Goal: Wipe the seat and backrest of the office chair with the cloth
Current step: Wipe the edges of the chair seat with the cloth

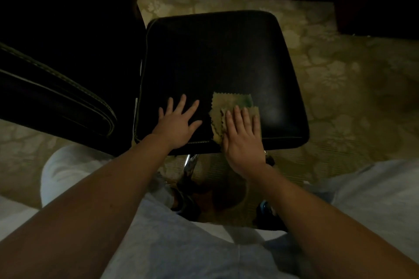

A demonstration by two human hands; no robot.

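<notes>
- The black seat of the office chair fills the middle of the view. Its padded backrest, dark with pale stitching, stands on the seat's 9 o'clock side.
- The cloth, olive with zigzag-cut edges, lies flat on the seat near its 6 o'clock edge.
- The right hand lies palm down on the cloth's 6 o'clock half. Its fingers are straight and close together, pointing to 12 o'clock, and they press on the cloth without gripping it.
- The left hand rests flat on bare seat just at the cloth's 9 o'clock side, fingers spread and holding nothing.
- A chrome column shows under the seat's 6 o'clock edge, and patterned carpet surrounds the chair.
</notes>
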